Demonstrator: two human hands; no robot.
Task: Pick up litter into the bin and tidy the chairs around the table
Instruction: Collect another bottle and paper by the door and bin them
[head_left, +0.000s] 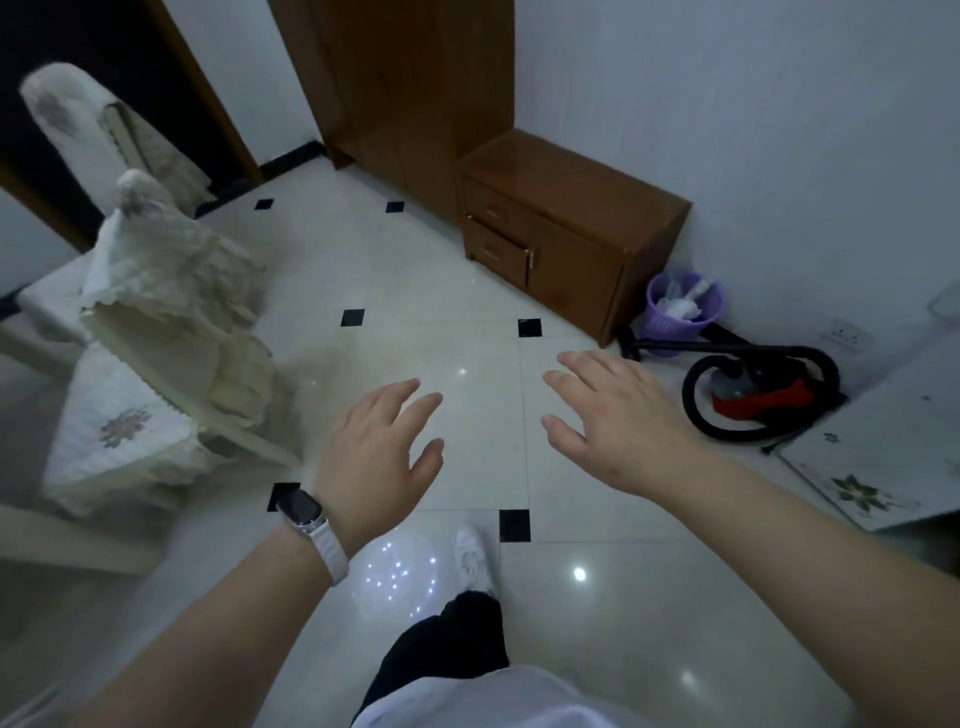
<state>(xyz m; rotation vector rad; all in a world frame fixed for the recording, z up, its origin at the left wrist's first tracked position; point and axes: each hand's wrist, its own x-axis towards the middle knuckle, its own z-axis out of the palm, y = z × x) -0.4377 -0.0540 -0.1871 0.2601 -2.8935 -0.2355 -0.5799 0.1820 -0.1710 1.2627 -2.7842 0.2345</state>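
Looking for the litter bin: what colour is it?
The bin is purple, seen best in the head view.

We hold both bare forearms out ahead, palms down. Our left hand (379, 447) is open, its fingers (410, 395) straight and slightly spread, holding nothing, with a smartwatch (304, 512) on the wrist. Our right hand (618, 421) reaches a little farther forward, spread, relaxed and likewise empty.
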